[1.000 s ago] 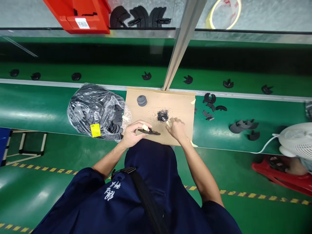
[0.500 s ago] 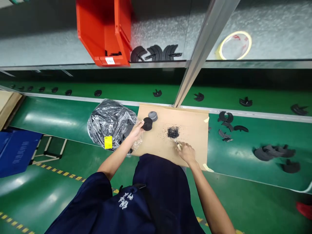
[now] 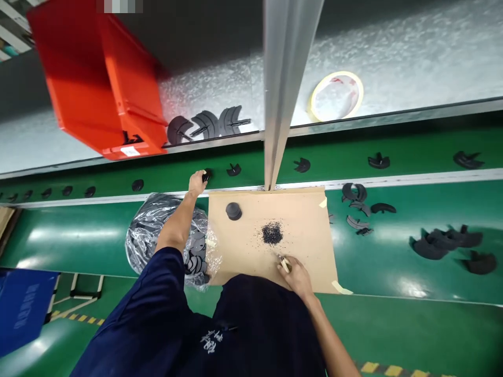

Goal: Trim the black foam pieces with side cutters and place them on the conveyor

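Observation:
My left hand (image 3: 196, 183) reaches over the far green belt, its fingers closed on a round black plastic part (image 3: 206, 175). My right hand (image 3: 297, 275) rests low over the brown cardboard sheet (image 3: 251, 262), wrapped around small nippers (image 3: 285, 265) with pale yellow handles; their metal tip points up and left. Just beyond that tip lies a heap of tiny black scraps (image 3: 272, 233). A short stack of round black parts (image 3: 233, 211) stands at the sheet's upper left. Beside the sheet, a clear plastic bag (image 3: 147, 230) of dark curved parts lies partly behind my left arm.
Black parts (image 3: 234, 169) sit spaced along the far belt. A metal post (image 3: 285, 94) rises behind the sheet. On the shelf above are a red bin (image 3: 133, 99), curved black parts (image 3: 206, 124) and a tape roll (image 3: 314, 104). More black parts (image 3: 432, 245) lie at right.
My left hand has carried the round black part from the sheet's left side up over the far belt. My right hand keeps its hold on the nippers near the scraps. The view has shifted.

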The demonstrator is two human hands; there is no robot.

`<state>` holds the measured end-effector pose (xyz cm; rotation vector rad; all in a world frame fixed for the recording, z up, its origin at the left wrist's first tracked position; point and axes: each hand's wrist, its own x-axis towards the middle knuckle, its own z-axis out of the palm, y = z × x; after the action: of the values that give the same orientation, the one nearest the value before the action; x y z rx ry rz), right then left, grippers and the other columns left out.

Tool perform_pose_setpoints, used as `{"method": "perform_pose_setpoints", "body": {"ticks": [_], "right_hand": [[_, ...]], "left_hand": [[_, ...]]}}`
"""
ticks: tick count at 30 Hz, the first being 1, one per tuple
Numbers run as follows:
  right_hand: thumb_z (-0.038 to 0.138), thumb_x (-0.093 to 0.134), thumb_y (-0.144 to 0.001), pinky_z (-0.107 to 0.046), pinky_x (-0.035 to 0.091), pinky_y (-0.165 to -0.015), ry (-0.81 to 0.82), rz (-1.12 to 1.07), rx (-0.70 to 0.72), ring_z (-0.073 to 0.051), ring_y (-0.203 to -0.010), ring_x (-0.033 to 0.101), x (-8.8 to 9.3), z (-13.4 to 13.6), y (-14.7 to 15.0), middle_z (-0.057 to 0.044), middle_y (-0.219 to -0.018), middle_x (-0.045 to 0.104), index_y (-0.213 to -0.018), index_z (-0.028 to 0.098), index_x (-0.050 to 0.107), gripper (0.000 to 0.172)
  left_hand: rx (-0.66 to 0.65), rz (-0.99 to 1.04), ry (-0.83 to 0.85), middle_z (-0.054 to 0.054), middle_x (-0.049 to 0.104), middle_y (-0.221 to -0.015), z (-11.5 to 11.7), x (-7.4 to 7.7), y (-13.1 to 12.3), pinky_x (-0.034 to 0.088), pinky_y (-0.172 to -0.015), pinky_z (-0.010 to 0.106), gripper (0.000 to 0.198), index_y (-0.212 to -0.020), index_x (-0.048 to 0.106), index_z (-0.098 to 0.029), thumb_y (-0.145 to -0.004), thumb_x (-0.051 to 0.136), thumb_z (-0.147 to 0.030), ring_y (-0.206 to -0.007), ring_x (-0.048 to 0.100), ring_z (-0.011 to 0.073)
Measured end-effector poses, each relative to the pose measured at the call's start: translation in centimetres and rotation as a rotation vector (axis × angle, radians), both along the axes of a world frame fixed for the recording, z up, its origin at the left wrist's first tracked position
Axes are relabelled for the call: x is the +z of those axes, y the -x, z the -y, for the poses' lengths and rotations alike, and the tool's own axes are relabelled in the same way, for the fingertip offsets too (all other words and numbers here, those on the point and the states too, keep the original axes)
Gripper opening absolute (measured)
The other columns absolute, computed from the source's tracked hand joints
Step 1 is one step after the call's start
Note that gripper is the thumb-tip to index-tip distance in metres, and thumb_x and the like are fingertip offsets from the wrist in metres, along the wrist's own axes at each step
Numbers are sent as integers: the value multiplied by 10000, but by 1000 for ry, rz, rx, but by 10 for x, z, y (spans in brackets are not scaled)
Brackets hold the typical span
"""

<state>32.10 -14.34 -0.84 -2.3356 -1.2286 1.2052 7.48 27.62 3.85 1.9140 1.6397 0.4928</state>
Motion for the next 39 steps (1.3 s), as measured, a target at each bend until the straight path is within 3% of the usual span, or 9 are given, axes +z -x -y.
{"method": "perform_pose_setpoints", "body": {"ticks": [11,15,18,22,26,28,31,34,39], "right_hand": [[309,495,-917,-461,534,-963,-202,-51,-28,-297,-1035,672,2,-6,-4,-122,-1049,738,-1098,194,684,286],[323,469,-928,-455,547,-879,-304,-77,-73,-292,-927,672,16,-9,-5,-115,-959,734,-997,202,677,250],[409,487,-935,-423,553,-836,-329,-181,-178,-283,-885,683,29,-15,1,-106,-923,740,-963,203,671,278],[611,608,-870,-388,554,-790,-328,-458,-355,-249,-802,670,50,-33,18,-73,-843,737,-942,202,693,424],[705,737,-744,-365,566,-728,-283,-881,-580,-201,-718,659,68,-53,43,-46,-820,744,-1017,204,704,572],[667,788,-718,-358,581,-719,-189,-1078,-604,-197,-732,680,74,-57,55,-44,-845,749,-993,210,710,539],[513,914,-620,-328,594,-696,-65,-1184,-579,-199,-760,706,78,-51,68,-23,-833,737,-855,218,696,435],[417,977,-527,-289,580,-644,-14,-1145,-558,-170,-714,683,79,-37,76,10,-781,704,-795,218,675,450],[416,985,-507,-250,532,-603,-97,-1027,-626,-110,-613,588,84,-23,78,68,-642,576,-702,214,594,482]], "left_hand": [[-43,-140,154,138,636,-1289,-28,-52,-107,511,-1065,448,277,-1206,672,-162,-959,655,-285,-1233,615,290],[68,-38,186,105,651,-1273,-20,-46,-107,590,-948,442,368,-1274,623,-159,-977,662,-372,-1120,666,236],[111,117,159,86,701,-1067,-6,-28,-93,574,-937,374,219,-1135,664,-144,-934,689,-226,-1015,699,210],[80,380,142,31,693,-928,47,-3,-68,573,-866,282,257,-1115,634,-178,-869,710,-181,-848,711,138],[-109,648,263,33,723,-867,160,13,-34,599,-740,274,342,-903,668,-178,-727,872,-389,-757,719,149],[-343,835,434,69,740,-868,223,20,-20,621,-707,324,383,-909,693,-184,-755,848,-499,-763,736,193],[-324,870,466,92,761,-886,294,29,-2,648,-729,392,365,-885,724,-231,-779,811,-570,-803,757,248],[-219,763,431,81,771,-910,319,30,24,650,-771,409,297,-990,746,-297,-759,851,-451,-846,767,270],[145,305,290,83,723,-875,284,8,80,570,-932,396,37,-799,677,-206,-825,702,-212,-976,716,296]]}}
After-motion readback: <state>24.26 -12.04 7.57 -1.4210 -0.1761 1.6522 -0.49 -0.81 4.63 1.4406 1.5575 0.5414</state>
